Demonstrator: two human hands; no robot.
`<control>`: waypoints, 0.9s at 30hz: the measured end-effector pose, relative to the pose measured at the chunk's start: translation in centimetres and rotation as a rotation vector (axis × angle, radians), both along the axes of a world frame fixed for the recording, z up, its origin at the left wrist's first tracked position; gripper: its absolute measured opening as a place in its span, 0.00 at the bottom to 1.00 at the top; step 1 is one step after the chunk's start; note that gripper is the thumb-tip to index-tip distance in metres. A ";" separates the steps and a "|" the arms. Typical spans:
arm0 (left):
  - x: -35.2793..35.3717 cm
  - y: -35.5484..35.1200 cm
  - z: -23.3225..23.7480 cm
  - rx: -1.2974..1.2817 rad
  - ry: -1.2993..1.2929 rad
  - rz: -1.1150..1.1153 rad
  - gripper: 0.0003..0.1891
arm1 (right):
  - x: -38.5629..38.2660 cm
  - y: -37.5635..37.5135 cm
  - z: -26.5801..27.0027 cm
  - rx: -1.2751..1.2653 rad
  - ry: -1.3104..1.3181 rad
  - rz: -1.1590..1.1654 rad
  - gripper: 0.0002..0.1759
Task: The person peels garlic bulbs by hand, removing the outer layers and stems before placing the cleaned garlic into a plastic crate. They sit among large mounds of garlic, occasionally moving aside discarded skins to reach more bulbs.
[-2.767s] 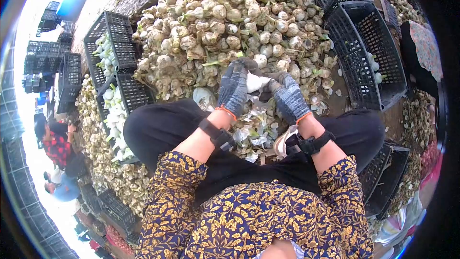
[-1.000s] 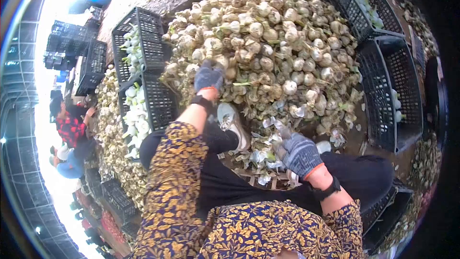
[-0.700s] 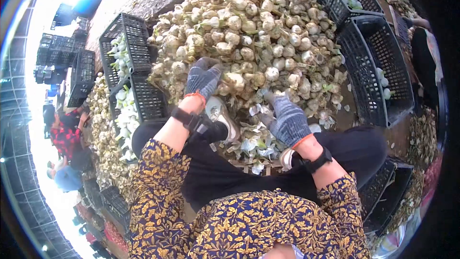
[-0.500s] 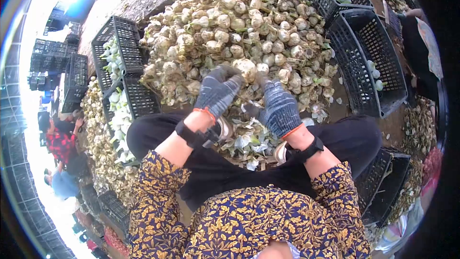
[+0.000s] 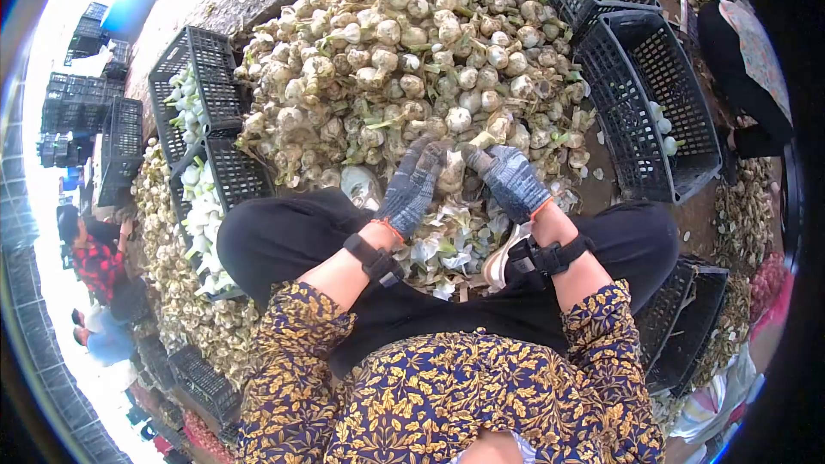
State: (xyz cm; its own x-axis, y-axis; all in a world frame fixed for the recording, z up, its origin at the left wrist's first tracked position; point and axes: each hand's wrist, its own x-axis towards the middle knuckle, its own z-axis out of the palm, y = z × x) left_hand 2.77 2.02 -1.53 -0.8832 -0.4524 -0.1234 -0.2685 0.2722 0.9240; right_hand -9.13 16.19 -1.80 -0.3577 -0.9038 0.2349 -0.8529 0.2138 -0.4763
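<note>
My left hand (image 5: 412, 189), in a grey knitted glove with dark fingertips, is closed on a garlic bulb (image 5: 452, 174) in front of my lap. Close on the other side of that bulb is my right hand (image 5: 513, 182), gloved alike, its fingers bent inward. Whatever the right fingers grip is hidden. Just beyond both hands rises a big heap of dirty garlic bulbs (image 5: 412, 51), many with stem stubs. White and green peelings (image 5: 443, 245) litter the ground between my legs.
Black plastic crates (image 5: 215, 94) with white trimmed garlic stand on the left. Another crate (image 5: 640, 112) at right holds a few bulbs. A person (image 5: 748, 69) is at the far right; another in red check (image 5: 99, 266) is at far left, near more garlic (image 5: 185, 266).
My left hand has turned and come lower, and the large pale bulb at its fingertips is gone from there. The right hand has shifted slightly right. A garlic bulb now sits between them.
</note>
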 end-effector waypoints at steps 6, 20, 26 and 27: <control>0.0 0.2 -1.9 -0.223 0.218 -0.041 0.16 | -0.2 0.1 -0.9 0.001 -0.028 0.053 0.15; -0.2 -0.2 -3.7 -0.258 -0.004 0.050 0.17 | 0.5 0.2 -1.0 -0.187 0.149 0.020 0.13; -1.7 0.4 1.4 1.359 -0.132 0.332 0.23 | 0.4 0.1 -0.6 0.045 0.054 -0.024 0.09; -1.7 0.6 2.1 0.827 -0.216 0.205 0.23 | 0.3 0.0 -0.6 0.045 0.054 -0.026 0.09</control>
State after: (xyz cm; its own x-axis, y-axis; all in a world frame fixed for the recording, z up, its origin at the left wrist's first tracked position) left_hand 1.09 2.66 0.58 -0.7140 -0.2912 -0.6368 -0.4305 -0.5346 0.7272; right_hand -8.83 16.23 -2.36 -0.3687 -0.9047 0.2136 -0.8713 0.2562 -0.4186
